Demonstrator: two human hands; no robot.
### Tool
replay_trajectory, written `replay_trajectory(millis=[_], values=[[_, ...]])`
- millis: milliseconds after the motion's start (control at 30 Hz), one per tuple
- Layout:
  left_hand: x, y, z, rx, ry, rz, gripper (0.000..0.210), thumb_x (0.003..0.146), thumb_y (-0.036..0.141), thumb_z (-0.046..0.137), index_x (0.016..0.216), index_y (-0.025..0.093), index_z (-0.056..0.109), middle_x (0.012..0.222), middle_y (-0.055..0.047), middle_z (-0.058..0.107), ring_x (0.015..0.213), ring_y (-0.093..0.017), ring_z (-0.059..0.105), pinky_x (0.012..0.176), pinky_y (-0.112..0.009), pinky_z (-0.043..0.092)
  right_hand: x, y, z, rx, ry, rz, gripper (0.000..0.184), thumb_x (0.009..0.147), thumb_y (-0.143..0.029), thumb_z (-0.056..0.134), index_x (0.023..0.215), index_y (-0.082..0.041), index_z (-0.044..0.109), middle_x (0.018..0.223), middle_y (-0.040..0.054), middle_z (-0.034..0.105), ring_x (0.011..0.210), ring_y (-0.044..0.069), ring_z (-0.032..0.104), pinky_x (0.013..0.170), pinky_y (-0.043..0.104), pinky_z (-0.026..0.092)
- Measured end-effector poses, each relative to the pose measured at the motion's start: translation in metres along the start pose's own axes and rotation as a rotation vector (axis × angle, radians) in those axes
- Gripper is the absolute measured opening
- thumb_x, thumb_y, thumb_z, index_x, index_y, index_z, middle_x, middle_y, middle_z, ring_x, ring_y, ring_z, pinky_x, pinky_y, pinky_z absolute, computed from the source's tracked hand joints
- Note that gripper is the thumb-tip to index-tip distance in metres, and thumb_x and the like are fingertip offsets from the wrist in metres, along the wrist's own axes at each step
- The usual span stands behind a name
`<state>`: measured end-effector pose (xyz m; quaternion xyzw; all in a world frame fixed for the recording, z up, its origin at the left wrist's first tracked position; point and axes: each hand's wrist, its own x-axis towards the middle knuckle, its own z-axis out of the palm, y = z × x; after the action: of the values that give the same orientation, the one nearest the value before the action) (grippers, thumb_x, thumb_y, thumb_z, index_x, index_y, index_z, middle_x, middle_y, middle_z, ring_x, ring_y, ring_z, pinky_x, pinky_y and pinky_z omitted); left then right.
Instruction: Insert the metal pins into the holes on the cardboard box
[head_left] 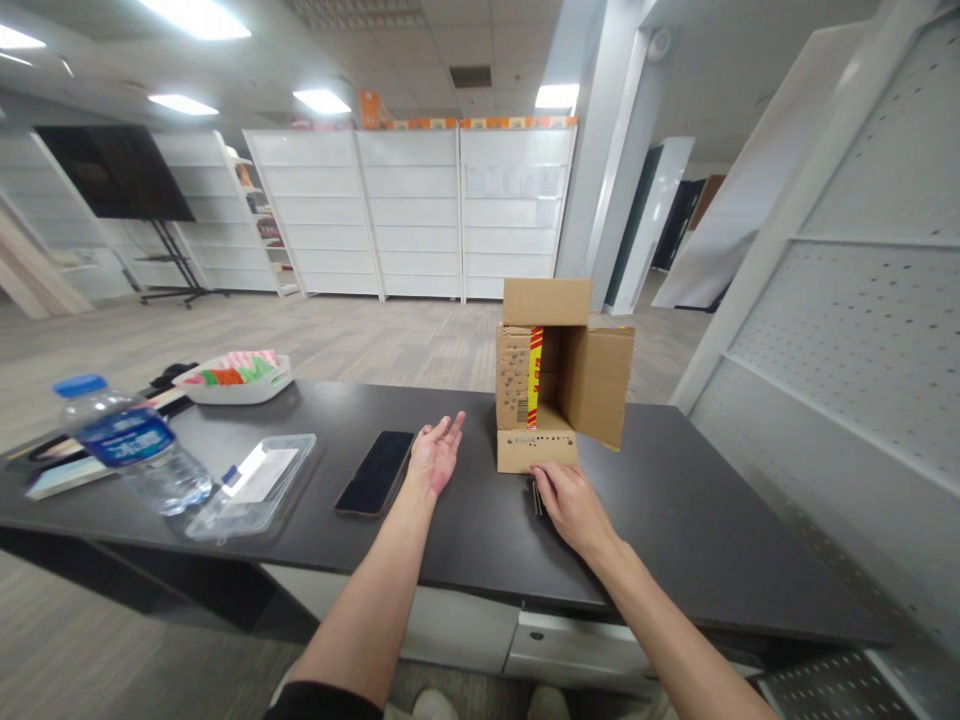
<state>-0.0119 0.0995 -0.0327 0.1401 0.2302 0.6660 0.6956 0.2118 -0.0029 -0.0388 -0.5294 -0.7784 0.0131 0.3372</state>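
My left hand [436, 455] is palm up above the desk, fingers stretched out and apart, with nothing in it. It is just right of a dark smartphone [374, 474] lying flat. My right hand [571, 503] is closed, thumb against fingers, at the lower front flap of an open cardboard box [512, 375]. Below its fingertips shows a small dark, slim object [537, 496] with light edges, too small to name; the rest is hidden by the hand. The box opening faces me, with its top, right and bottom flaps folded out and red-yellow tape inside the left flap.
On the dark desk [675, 520], to the left, are a clear plastic case [289, 490], a water bottle [131, 440] with a blue cap and a white basket [247, 392] of colourful packets. A perforated panel [870, 330] stands along the right side.
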Motion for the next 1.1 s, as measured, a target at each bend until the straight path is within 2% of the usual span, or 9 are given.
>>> replay_trajectory(millis=[200, 533, 633, 833, 1100], values=[[0.000, 0.000, 0.000, -0.007, -0.004, 0.001, 0.030, 0.065, 0.003, 0.070, 0.057, 0.016, 0.043, 0.075, 0.005, 0.069, 0.097, -0.019, 0.067, 0.102, -0.035, 0.030, 0.004, 0.001, 0.000, 0.003, -0.003, 0.028, 0.030, 0.097, -0.031, 0.032, 0.092, -0.019, 0.060, 0.084, 0.0062, 0.067, 0.082, 0.020, 0.061, 0.079, 0.031, 0.042], [0.000, -0.001, -0.001, -0.020, 0.002, -0.001, 0.031, 0.066, 0.003, 0.069, 0.058, 0.016, 0.042, 0.076, 0.004, 0.069, 0.097, -0.019, 0.067, 0.102, -0.035, 0.030, 0.022, -0.001, -0.001, 0.030, -0.023, 0.114, 0.028, 0.093, -0.033, 0.037, 0.087, -0.022, 0.062, 0.077, 0.0040, 0.068, 0.072, 0.020, 0.064, 0.065, 0.028, 0.041], [0.000, -0.001, -0.001, -0.018, 0.003, -0.002, 0.031, 0.067, 0.003, 0.068, 0.058, 0.016, 0.041, 0.075, 0.004, 0.069, 0.097, -0.019, 0.067, 0.102, -0.036, 0.030, 0.025, -0.002, 0.002, 0.122, 0.035, 0.156, 0.028, 0.092, -0.037, 0.039, 0.086, -0.022, 0.062, 0.073, 0.0031, 0.067, 0.067, 0.019, 0.063, 0.062, 0.027, 0.041], [-0.001, 0.000, 0.000, -0.022, 0.004, -0.006, 0.030, 0.067, 0.003, 0.068, 0.059, 0.017, 0.042, 0.076, 0.004, 0.069, 0.098, -0.019, 0.067, 0.102, -0.035, 0.030, 0.027, 0.002, 0.011, 0.307, 0.218, 0.242, 0.033, 0.093, -0.044, 0.038, 0.091, -0.020, 0.060, 0.080, 0.0062, 0.068, 0.073, 0.020, 0.064, 0.070, 0.030, 0.047], [-0.002, -0.001, 0.001, -0.002, 0.000, 0.003, 0.030, 0.068, 0.003, 0.066, 0.059, 0.017, 0.041, 0.075, 0.004, 0.069, 0.096, -0.018, 0.067, 0.103, -0.035, 0.029, 0.024, 0.006, 0.019, 0.463, 0.296, 0.301, 0.036, 0.094, -0.049, 0.034, 0.094, -0.020, 0.056, 0.085, 0.0062, 0.068, 0.070, 0.018, 0.065, 0.070, 0.031, 0.050]])
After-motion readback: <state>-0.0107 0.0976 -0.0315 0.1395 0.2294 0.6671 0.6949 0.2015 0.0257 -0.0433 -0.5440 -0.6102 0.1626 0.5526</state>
